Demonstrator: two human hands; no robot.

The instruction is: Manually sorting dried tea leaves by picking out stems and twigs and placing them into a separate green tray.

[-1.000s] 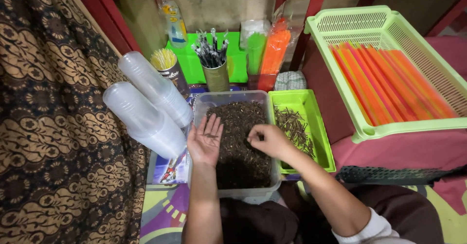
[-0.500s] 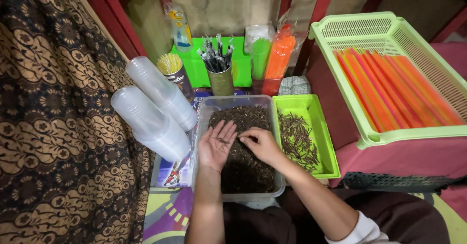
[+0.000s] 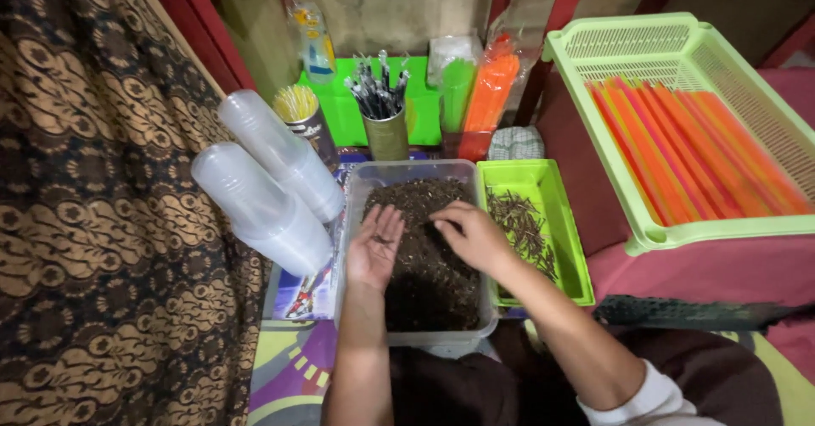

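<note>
A dark patterned cloth [image 3: 93, 222] with gold motifs fills the whole left side. At the upper right, a big pale-green slotted basket [image 3: 671, 231] holds long orange and pink straws [image 3: 696, 146] laid side by side, and it rests on a pink covering [image 3: 722, 269].

In the middle, a clear plastic tub [image 3: 424, 333] holds dark crumbly soil [image 3: 429, 265]. Both hands work over it. The left hand [image 3: 375, 248] lies palm up over the tub's left half, its fingers spread and loose, with a few dark specks on the palm; this grip closes on nothing. The right hand [image 3: 471, 235] hovers palm down just beside it, its fingers bent down toward the soil; whether this grip pinches anything cannot be told, since the fingertips are hidden.

Touching the tub's right wall is a small green tray [image 3: 570, 239] with thin dark twigs [image 3: 522, 227]. Two stacks of clear plastic cups [image 3: 272, 197] lie tilted to the left of the tub.

Further back, near the wall, stand packs of green and orange straws [image 3: 480, 91], a tin of dark pens [image 3: 384, 116] and a small can of yellow sticks [image 3: 301, 112].
</note>
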